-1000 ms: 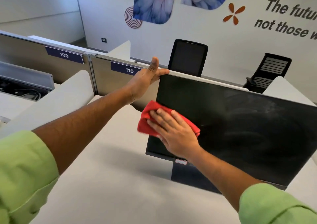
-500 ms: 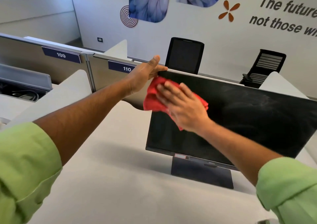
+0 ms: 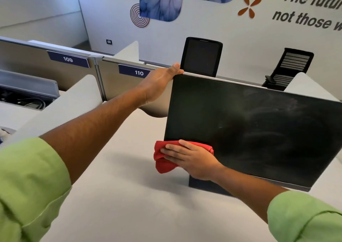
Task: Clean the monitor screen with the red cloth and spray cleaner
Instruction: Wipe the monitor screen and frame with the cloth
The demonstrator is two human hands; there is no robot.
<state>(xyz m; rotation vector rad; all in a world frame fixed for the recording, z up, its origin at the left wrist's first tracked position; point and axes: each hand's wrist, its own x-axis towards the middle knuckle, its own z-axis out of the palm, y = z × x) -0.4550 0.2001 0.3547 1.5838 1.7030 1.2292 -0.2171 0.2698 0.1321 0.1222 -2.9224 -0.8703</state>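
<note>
A broad, matte, pale grey desk fills the near half of the room, smooth and flat, walled at the back by two brushed-metal partition panels that carry dark blue number plates, 109 and 110. On the desk stands one monitor, a wide black rectangle with a thin bezel, tilted and turned a little toward the left; its glossy screen shows faint cloudy smears across the middle and right. A dark flat stand base sits under it. Behind the partition rise two black chair backs: one with a smooth rounded mesh panel, the other ribbed with horizontal slats.

Two bare forearms reach out of rolled, soft green sleeves. The left hand holds the monitor's upper left corner, thumb lying along the top edge, palm against the side; the other fingers go behind the panel, out of sight. The right hand lies flat with its fingers straight and slightly spread, pressing one red cloth against the lower left corner of the screen. The cloth is soft, crumpled into folds, and bunches out past the monitor's left edge and below the fingers, hanging just over the desk.
</note>
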